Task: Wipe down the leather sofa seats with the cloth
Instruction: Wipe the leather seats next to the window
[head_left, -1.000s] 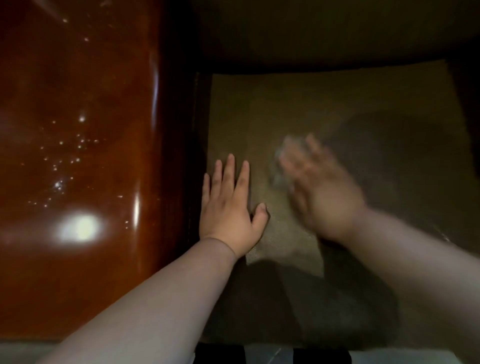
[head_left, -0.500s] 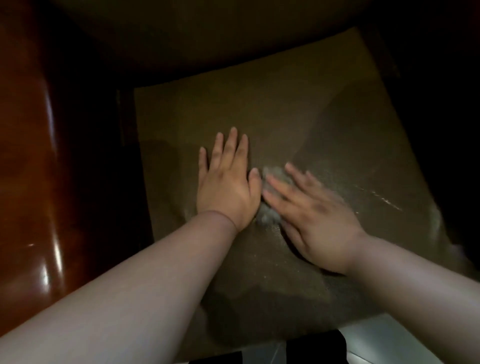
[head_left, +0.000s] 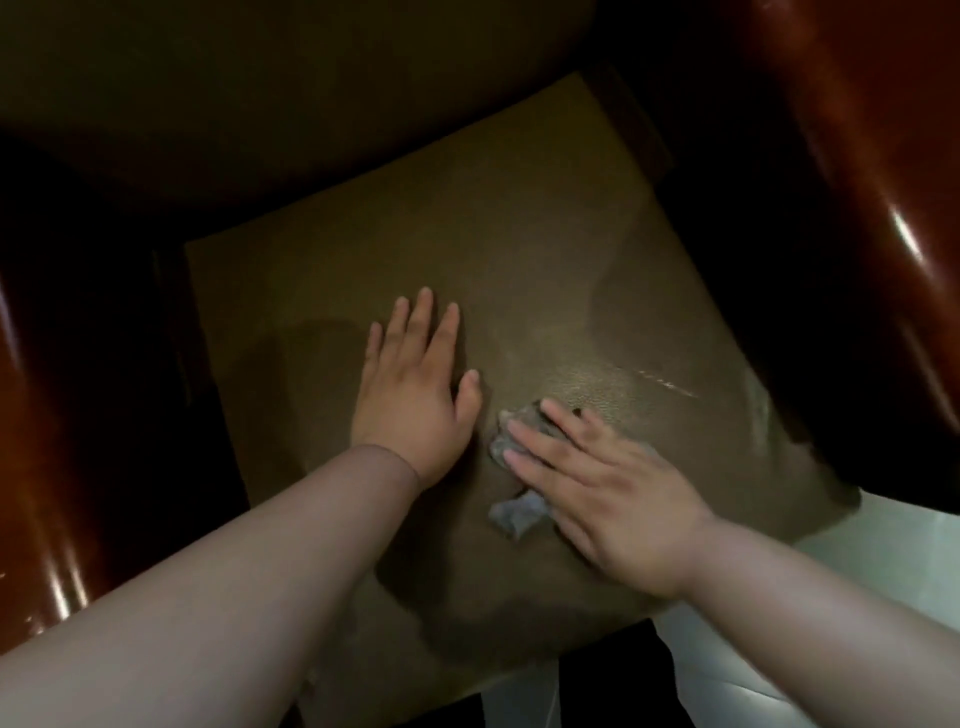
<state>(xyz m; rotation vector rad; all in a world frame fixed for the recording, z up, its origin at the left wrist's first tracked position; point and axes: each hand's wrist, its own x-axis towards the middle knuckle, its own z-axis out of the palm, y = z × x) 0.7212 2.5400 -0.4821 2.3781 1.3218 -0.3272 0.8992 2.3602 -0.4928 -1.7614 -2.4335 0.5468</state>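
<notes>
A dark olive-brown leather seat cushion (head_left: 519, 249) fills the middle of the head view. My left hand (head_left: 410, 395) lies flat on it, palm down, fingers spread, holding nothing. Just to its right my right hand (head_left: 602, 483) presses flat on a small grey crumpled cloth (head_left: 514, 512). Parts of the cloth stick out past the fingertips and below the thumb side; the remainder is hidden under the palm. A damp, shiny streak shows on the leather beyond the right hand.
Glossy reddish wooden armrests stand at the left (head_left: 47, 467) and the right (head_left: 857, 182) of the seat. The dark backrest (head_left: 311, 88) rises behind the cushion. Pale floor tiles (head_left: 810, 561) show past the seat's front right corner.
My right hand with the cloth has slid back toward the seat's front, ending beside my left hand. The view has swung right, bringing the right armrest in. My left hand stays planted.
</notes>
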